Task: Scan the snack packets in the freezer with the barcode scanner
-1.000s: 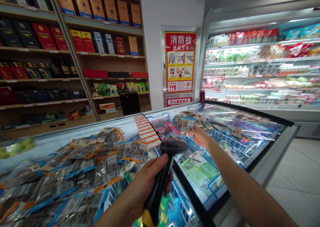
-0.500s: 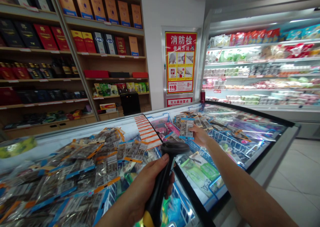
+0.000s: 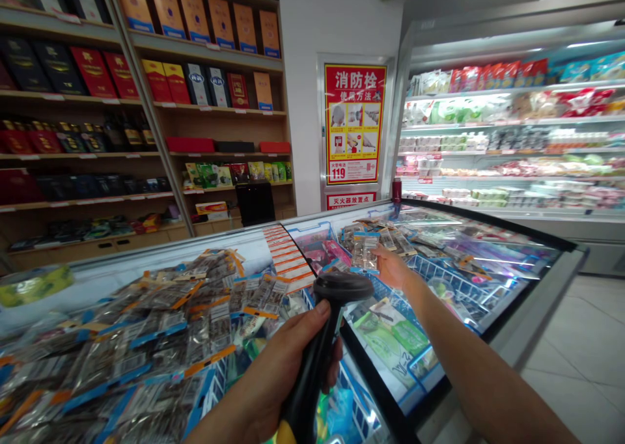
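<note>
While packet (image 3: pixel 364 253) handheld, packages (image 3: pixel 409 333) in basket (image 3: pixel 389 290).

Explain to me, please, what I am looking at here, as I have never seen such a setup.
There is no robot: these are a person's bare hands, seen from one camera worn on the head, looking forward and down. The left hand holds a black-and-yellow device that looks like a handheld scanner. The right hand holds a small clear packet with a blue edge. Many similar packets are heaped at the left of the display chest.
</note>
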A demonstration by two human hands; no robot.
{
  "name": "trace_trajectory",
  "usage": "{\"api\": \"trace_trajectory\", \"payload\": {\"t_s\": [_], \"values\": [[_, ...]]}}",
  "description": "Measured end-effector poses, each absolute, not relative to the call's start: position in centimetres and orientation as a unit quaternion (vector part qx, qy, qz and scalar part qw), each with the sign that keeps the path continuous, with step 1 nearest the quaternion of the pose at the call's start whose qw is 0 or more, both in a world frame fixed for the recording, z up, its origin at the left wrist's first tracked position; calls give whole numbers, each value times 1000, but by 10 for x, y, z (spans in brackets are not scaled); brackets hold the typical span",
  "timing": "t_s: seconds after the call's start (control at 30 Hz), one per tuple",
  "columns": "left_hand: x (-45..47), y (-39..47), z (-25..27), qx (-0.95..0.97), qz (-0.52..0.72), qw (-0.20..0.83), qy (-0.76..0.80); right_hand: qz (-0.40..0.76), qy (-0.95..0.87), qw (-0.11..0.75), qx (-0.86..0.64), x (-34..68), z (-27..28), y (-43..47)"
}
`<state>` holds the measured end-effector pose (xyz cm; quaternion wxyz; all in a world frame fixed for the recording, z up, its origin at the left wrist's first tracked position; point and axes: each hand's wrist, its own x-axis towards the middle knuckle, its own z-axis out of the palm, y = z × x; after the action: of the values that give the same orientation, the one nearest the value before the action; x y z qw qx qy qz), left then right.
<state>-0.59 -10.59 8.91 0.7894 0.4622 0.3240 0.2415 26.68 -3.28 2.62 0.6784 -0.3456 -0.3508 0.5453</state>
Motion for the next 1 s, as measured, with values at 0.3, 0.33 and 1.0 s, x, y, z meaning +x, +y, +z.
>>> {"api": "trace_trajectory", "payload": {"t_s": [0.3, 0.33, 1.0], "values": [[-8, -107, 92, 398, 199, 838, 315, 534, -365, 674, -357, 266, 26, -32], [-8, -107, 93, 392, 200, 841, 315, 532, -366, 674, -359, 267, 26, -32], [-12, -110, 103, 371, 233, 855, 278, 529, -377, 653, -389, 263, 22, -32]]}}
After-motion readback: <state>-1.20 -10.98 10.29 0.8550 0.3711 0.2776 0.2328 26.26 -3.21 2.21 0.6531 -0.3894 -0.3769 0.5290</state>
